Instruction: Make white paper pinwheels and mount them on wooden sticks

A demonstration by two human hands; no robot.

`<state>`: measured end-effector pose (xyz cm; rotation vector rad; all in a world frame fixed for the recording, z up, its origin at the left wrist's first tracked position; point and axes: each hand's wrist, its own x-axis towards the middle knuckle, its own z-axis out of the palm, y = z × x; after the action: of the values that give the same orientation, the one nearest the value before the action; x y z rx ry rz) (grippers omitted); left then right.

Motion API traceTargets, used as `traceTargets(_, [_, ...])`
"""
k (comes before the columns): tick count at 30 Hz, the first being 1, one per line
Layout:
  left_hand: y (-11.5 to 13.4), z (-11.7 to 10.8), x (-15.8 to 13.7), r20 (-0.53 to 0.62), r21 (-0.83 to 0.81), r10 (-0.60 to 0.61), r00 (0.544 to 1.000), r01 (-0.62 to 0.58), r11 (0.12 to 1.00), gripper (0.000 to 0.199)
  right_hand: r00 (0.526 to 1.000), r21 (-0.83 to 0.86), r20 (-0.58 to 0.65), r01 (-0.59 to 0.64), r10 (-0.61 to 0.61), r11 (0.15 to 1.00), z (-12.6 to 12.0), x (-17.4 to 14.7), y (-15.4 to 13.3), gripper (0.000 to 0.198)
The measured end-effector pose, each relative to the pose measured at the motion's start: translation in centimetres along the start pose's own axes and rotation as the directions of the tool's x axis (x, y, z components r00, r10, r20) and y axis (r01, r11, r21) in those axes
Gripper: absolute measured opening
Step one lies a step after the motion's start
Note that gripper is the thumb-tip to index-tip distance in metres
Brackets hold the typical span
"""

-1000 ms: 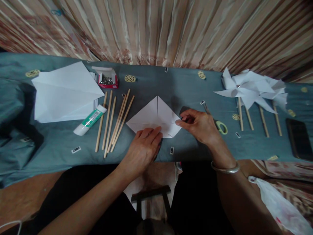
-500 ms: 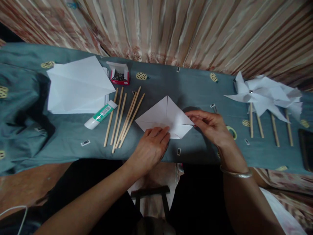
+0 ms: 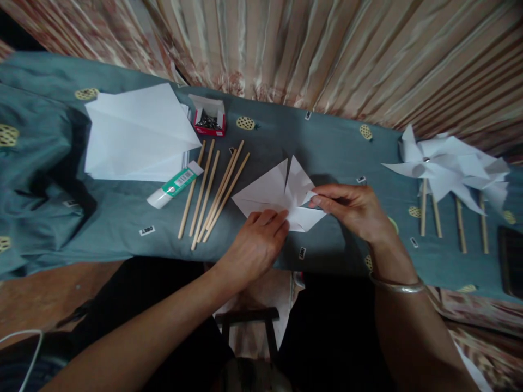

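A square white paper sheet lies corner-up in front of me, with slits running from its corners toward the middle. My left hand holds it down near its lower left edge, fingers bent and close together; the thumb is hidden. At the right corner my right hand pinches one slit paper tip between thumb and forefinger and lifts it up and inward. Left of the sheet lie several thin wooden sticks.
A stack of white paper lies at left, a green-and-white glue tube against it. An open red box of small metal pins stands behind the sticks. Finished paper pinwheels on sticks lie at right, near a dark flat object.
My right hand has taken the sheet's right tip and drawn it slightly up and left, so the upper slit gapes wider. My left hand stays on the sheet. The view has shifted slightly.
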<state>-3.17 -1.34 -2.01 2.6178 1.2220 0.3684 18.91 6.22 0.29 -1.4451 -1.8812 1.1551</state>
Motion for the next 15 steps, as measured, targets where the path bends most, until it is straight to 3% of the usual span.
traceTargets(4, [0.0, -0.2, 0.2, 0.002, -0.028, -0.006, 1.000, 0.006, 1.000, 0.025, 0.984, -0.052, 0.179, -0.001, 0.011, 0.999, -0.8, 1.5, 0.2, 0.037])
traceTargets(8, [0.0, 0.0, 0.3, -0.005, -0.034, -0.004, 1.000, 0.004, 0.999, 0.023, 0.940, -0.252, 0.336, 0.030, 0.059, 0.967, -1.8, 2.9, -0.7, 0.032])
traceTargets(11, [-0.1, 0.1, 0.3, 0.000, -0.026, 0.001, 1.000, -0.001, 1.000, 0.023, 0.866, -0.414, 0.487, 0.120, 0.108, 0.902, -2.0, 4.3, -2.3, 0.025])
traceTargets(15, [-0.1, 0.2, 0.2, -0.016, -0.011, 0.007, 1.000, -0.007, 1.000, 0.023, 0.758, -0.584, 0.627, 0.305, 0.179, 0.752, -1.5, 6.1, -4.1, 0.023])
